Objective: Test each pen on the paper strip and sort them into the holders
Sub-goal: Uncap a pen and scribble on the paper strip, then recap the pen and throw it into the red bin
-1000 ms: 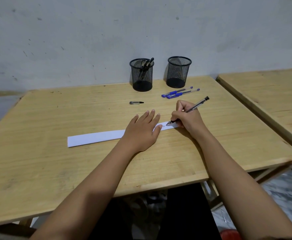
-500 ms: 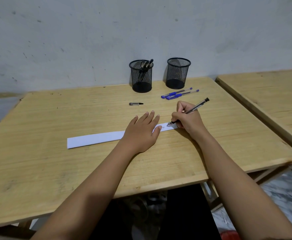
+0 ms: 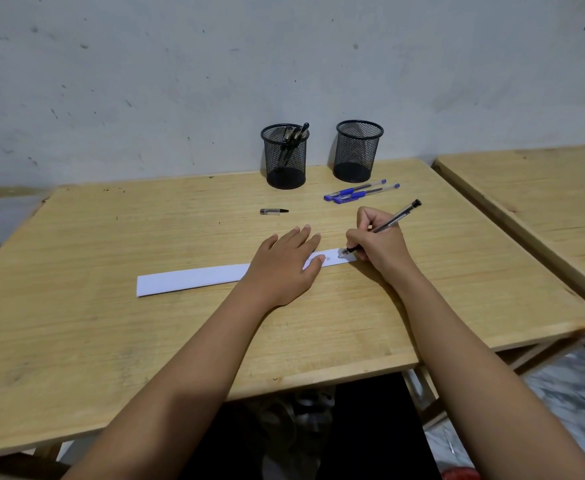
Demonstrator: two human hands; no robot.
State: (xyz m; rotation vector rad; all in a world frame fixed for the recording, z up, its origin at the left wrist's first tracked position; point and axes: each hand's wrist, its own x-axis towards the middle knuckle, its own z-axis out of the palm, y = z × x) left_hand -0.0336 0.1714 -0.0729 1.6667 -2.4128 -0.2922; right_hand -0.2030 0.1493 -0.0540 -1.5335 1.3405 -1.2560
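A white paper strip (image 3: 194, 278) lies across the middle of the wooden table (image 3: 111, 341). My left hand (image 3: 284, 265) rests flat on it, fingers spread. My right hand (image 3: 379, 245) grips a black pen (image 3: 396, 218) with its tip on the strip's right end, where scribbles show. Two blue pens (image 3: 360, 191) lie side by side behind my right hand. A black pen cap (image 3: 273, 211) lies alone near the centre. At the back stand two black mesh holders: the left holder (image 3: 285, 157) has a few black pens in it, the right holder (image 3: 358, 152) looks empty.
A second wooden table (image 3: 543, 209) stands close on the right, with a narrow gap between. A grey wall runs right behind the holders. Under the table's near edge I see dark floor and clutter.
My right hand has shifted the pen tip slightly rightwards along the strip's end, leaving scribbles. My left hand stays flat on the strip.
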